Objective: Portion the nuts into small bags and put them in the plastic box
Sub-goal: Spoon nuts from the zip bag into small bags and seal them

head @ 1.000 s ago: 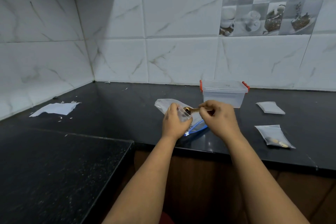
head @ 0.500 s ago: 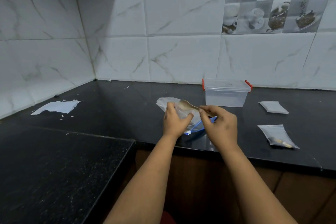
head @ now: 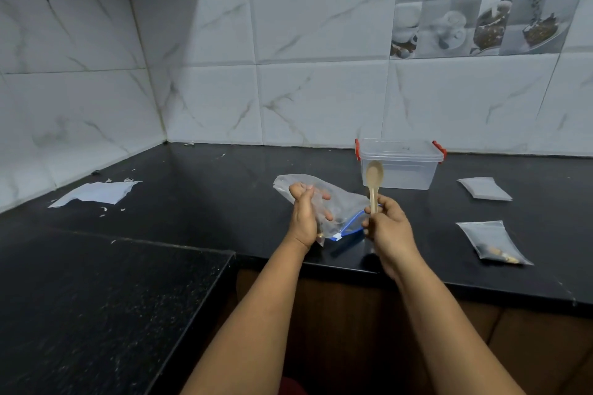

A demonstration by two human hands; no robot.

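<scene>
Centrally, the left hand (head: 303, 216) pinches a small clear bag (head: 324, 218), while the right hand (head: 386, 228) grips a spoon (head: 374, 183) upright just right of it; the plastic box (head: 399, 163) sits closed behind, nearer the right hand.

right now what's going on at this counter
A person is portioning nuts into small bags. The left hand holds a small clear bag by its side, and the right hand grips a wooden spoon upright, its bowl looking empty. A larger zip bag lies on the black counter behind the hands. One filled bag lies to the right, and the plastic box has its lid on.
</scene>
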